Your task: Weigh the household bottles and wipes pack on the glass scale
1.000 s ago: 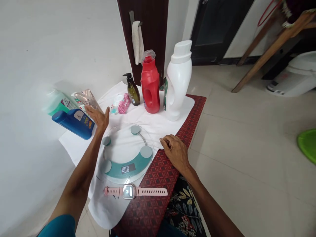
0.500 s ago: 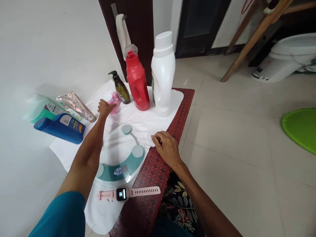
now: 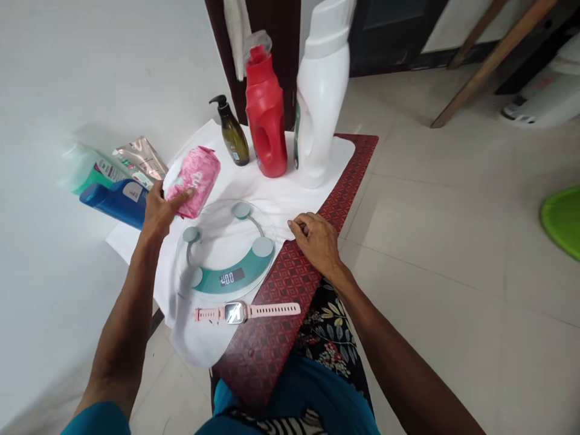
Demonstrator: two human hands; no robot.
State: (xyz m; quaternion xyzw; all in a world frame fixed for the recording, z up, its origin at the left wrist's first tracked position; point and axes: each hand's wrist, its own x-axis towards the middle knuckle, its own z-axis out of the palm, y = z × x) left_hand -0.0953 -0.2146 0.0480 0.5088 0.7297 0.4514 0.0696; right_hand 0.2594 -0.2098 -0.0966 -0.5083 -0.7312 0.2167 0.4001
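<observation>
My left hand grips a pink printed packet by its lower left edge, thumb on top. The packet is lifted above the far left side of a round glass weighing scale, whose display is lit. My right hand rests at the table edge, right of the scale, with its fingers curled in and nothing seen in them. In front of the scale lies a smartwatch with a pink strap.
Behind the scale stand a dark green pump bottle, a red jug bottle and a white jug bottle. A blue bottle, a green bottle and tubes lean by the wall. White cloth covers part of the red-patterned table.
My left hand has picked up the pink packet from the cloth and brought it nearer and up. My right hand stays at the table edge. The view has shifted.
</observation>
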